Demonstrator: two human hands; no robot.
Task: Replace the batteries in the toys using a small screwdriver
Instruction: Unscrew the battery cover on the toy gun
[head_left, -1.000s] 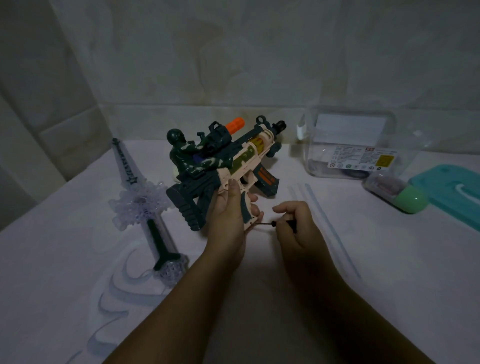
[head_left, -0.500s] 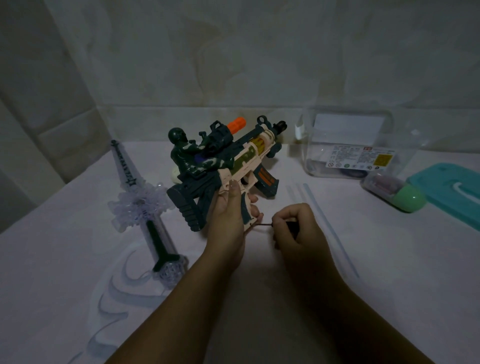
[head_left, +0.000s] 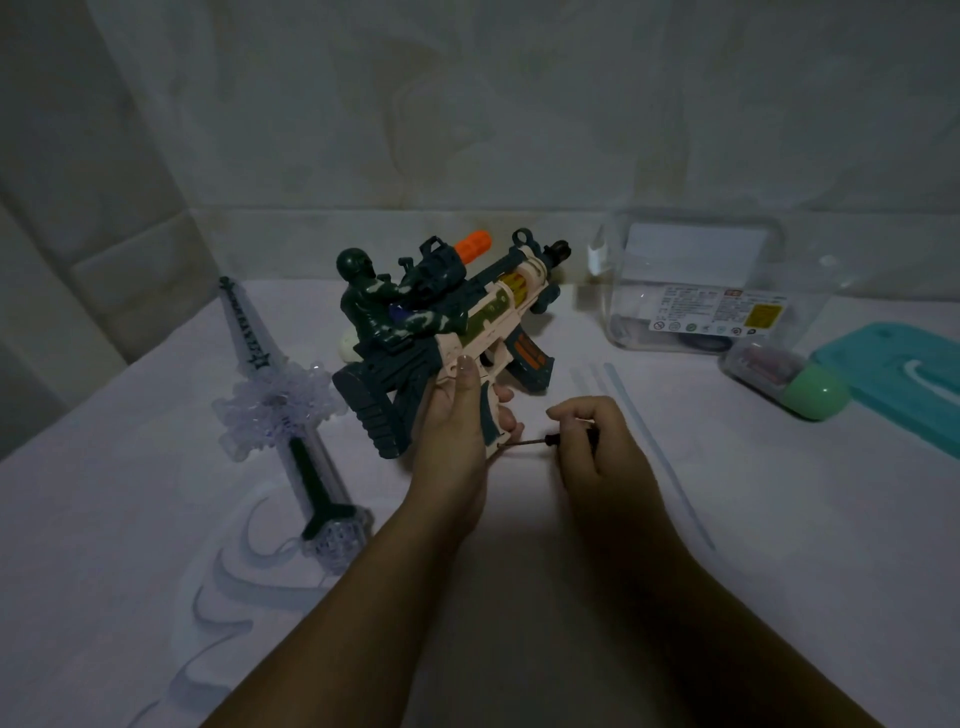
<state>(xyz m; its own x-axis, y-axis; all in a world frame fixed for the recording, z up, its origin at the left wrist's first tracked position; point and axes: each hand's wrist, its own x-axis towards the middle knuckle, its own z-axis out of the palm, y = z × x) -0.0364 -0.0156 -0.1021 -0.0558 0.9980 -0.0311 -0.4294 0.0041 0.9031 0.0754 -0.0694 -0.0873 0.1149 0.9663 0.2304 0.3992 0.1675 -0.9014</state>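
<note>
A cream and dark green toy gun (head_left: 467, 332) is held tilted above the white table, muzzle toward the back right. My left hand (head_left: 454, 415) grips its pistol grip. My right hand (head_left: 592, 441) pinches the dark handle of a small screwdriver (head_left: 524, 443). The thin shaft lies horizontal, its tip at the bottom of the grip. A green toy soldier (head_left: 374, 306) with an orange-tipped launcher stands just behind the gun. A clear toy sword (head_left: 280, 405) lies on the left.
A clear plastic box (head_left: 701, 291) with a label stands at the back right. A capsule-shaped case with a green cap (head_left: 789, 379) lies beside a teal tray (head_left: 893, 374) at the right edge. Tiled walls close off the back and left.
The hands and gun have barely moved. My right hand's fingers have shifted slightly on the screwdriver handle.
</note>
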